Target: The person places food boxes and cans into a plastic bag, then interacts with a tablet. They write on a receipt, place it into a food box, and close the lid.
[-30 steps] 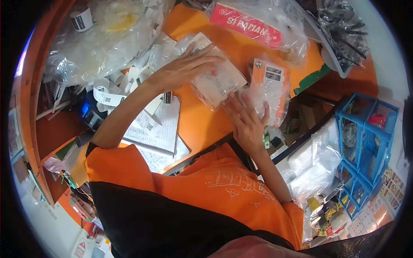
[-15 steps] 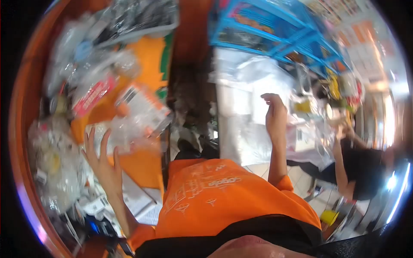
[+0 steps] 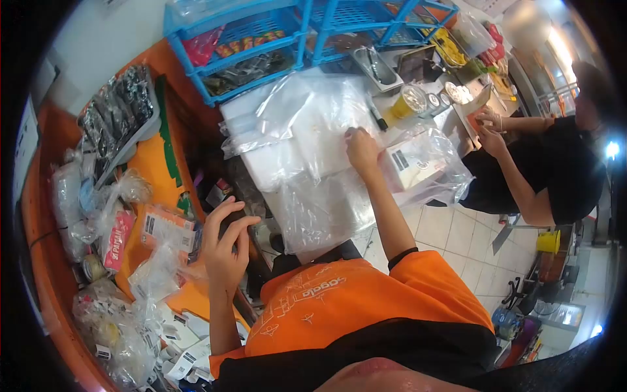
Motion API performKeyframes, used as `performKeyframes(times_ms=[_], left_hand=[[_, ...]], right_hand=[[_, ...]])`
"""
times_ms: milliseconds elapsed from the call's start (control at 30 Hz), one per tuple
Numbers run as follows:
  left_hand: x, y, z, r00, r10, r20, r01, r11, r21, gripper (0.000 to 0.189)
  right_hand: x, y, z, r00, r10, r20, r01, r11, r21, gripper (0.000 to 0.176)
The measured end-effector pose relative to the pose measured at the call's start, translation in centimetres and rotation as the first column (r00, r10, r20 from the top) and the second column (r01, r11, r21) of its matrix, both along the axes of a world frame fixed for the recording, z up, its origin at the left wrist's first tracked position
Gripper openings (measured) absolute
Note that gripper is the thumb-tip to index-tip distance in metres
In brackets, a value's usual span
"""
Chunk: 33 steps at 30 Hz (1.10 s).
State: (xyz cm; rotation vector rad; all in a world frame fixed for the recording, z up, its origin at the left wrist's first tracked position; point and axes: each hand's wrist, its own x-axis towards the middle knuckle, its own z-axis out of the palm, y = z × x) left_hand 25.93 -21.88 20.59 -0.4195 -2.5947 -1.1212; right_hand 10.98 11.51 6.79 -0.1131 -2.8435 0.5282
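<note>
Closest is my orange shirt (image 3: 313, 287), seen from above, with pale print on its front. My left forearm stands almost upright beside it, and my left hand (image 3: 225, 248) is raised near the edge of the orange desk (image 3: 149, 160), its fingers bent and parted, tips curving toward the right. On the desk, past that hand, lie an orange-and-white packet (image 3: 168, 230) and a pink box (image 3: 119, 240) lettered "SI PAMAN"

In front of me, a stack of clear plastic bags (image 3: 307, 212) is spread flat, its near end draping toward my lap. My right arm reaches forward over it, and my right hand (image 3: 362, 150) is at the right-hand part of the stack, knuckles up, fingers curled inward; I cannot tell whether they pinch the plastic or merely rest there. Just right of that hand is a white box (image 3: 415, 160) in a clear bag. Slightly farther lie a black marker (image 3: 379, 119) and a yellow cup (image 3: 410, 101). Beyond the stack stands a blue rack (image 3: 302, 36); off to the right, a person in black (image 3: 555, 163) holds both hands in front of them
</note>
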Motion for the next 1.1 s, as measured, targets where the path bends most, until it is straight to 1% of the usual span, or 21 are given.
performKeyframes(times_ms=[33,67,100,167,200,300,367,433,500,567,600,633,700,733,767,833,867,933,967,1067,1100], left_hand=[[-0.6,1.1,0.2,0.999,-0.036,-0.016,0.036,0.999,0.01,0.025],[-1.3,2.3,0.3,0.997,-0.071,-0.034,0.071,0.997,0.019,0.025],[-2.0,3.5,0.1,0.996,-0.081,-0.038,0.082,0.997,0.014,0.025],[-3.7,6.4,-0.4,0.989,-0.14,-0.043,0.142,0.987,0.069,0.026],[-4.4,8.0,-0.2,0.988,-0.154,-0.019,0.154,0.986,0.055,0.023],[-7.0,12.6,-0.5,0.978,-0.208,0.01,0.208,0.978,0.013,0.021],[-9.0,15.0,-0.8,0.967,-0.253,0.002,0.253,0.967,0.006,0.021],[-10.8,16.9,-1.0,0.969,-0.244,0.037,0.243,0.969,0.039,0.023],[-12.6,18.2,-1.3,0.957,-0.288,0.025,0.288,0.956,-0.048,0.035],[-14.1,19.9,-2.0,0.947,-0.27,-0.173,0.288,0.953,0.09,0.051],[-16.4,19.1,-4.7,0.927,-0.268,-0.264,0.289,0.956,0.043,0.065],[-17.7,19.2,-5.7,0.926,-0.268,-0.267,0.287,0.957,0.034,0.065],[-20.2,19.2,-7.5,0.967,-0.235,0.096,0.209,0.951,0.228,0.065],[-24.4,15.1,-12.4,0.882,-0.469,0.037,0.467,0.883,0.048,0.057],[-23.3,16.5,-12.5,0.885,-0.464,0.037,0.463,0.886,0.039,0.057],[-19.5,21.0,-12.3,0.991,-0.098,-0.092,0.072,0.964,-0.256,0.043],[-18.8,21.6,-12.2,0.99,-0.097,-0.1,0.067,0.962,-0.264,0.043],[-17.7,22.3,-12.3,0.984,0.021,-0.177,-0.107,0.864,-0.492,0.034],[-17.8,22.0,-12.4,0.982,0.026,-0.186,-0.116,0.863,-0.492,0.034],[-19.7,20.2,-13.6,0.994,0.113,-0.002,-0.103,0.901,-0.421,0.027],[-20.6,19.5,-15.1,0.995,0.067,0.075,-0.052,0.981,-0.188,0.024]], right_hand=[[-0.5,0.9,-0.8,0.979,0.119,-0.164,-0.116,0.993,0.029,0.008],[-1.1,1.9,-1.5,0.974,0.139,-0.181,-0.156,0.984,-0.086,0.012],[-1.5,2.1,-1.2,0.974,0.128,-0.186,-0.146,0.985,-0.089,0.012],[-2.2,1.1,-0.7,0.957,0.009,0.29,0.044,0.983,-0.176,0.014],[-1.6,0.3,-0.3,0.979,0.023,0.203,-0.006,0.996,-0.084,0.006],[-2.1,-0.6,-1.2,0.995,0.054,0.079,-0.067,0.982,0.178,0.008],[-2.4,-1.1,-0.7,0.989,0.052,0.142,-0.087,0.964,0.253,0.014],[-2.5,-1.3,0.1,0.983,0.059,0.175,-0.092,0.978,0.189,0.015],[-1.9,-1.1,3.8,0.987,0.137,-0.083,-0.113,0.963,0.245,0.017],[-2.3,-2.1,8.2,0.945,0.116,-0.306,-0.1,0.993,0.069,0.017],[-2.9,-2.8,11.0,0.91,0.095,-0.404,-0.14,0.987,-0.083,0.016],[-3.6,-3.3,13.9,0.868,0.061,-0.494,-0.196,0.954,-0.227,0.016],[-4.6,-3.6,18.5,0.88,0.163,-0.446,-0.319,0.899,-0.299,0.011],[-5.1,-3.1,18.5,0.879,0.163,-0.448,-0.323,0.895,-0.308,0.011],[-5.7,-2.6,18.3,0.869,0.311,-0.386,-0.407,0.892,-0.197,0.011],[-6.2,-1.4,16.2,0.848,0.494,-0.191,-0.515,0.854,-0.079,0.014],[-6.4,-0.9,14.2,0.842,0.535,-0.07,-0.539,0.839,-0.073,0.016],[-5.9,0.0,12.4,0.81,0.533,0.243,-0.513,0.846,-0.144,0.024],[-6.0,0.1,11.8,0.81,0.538,0.235,-0.519,0.843,-0.141,0.024],[-7.0,0.3,10.8,0.771,0.574,0.274,-0.564,0.817,-0.125,0.03],[-7.5,0.0,10.7,0.761,0.594,0.26,-0.592,0.8,-0.097,0.03]])
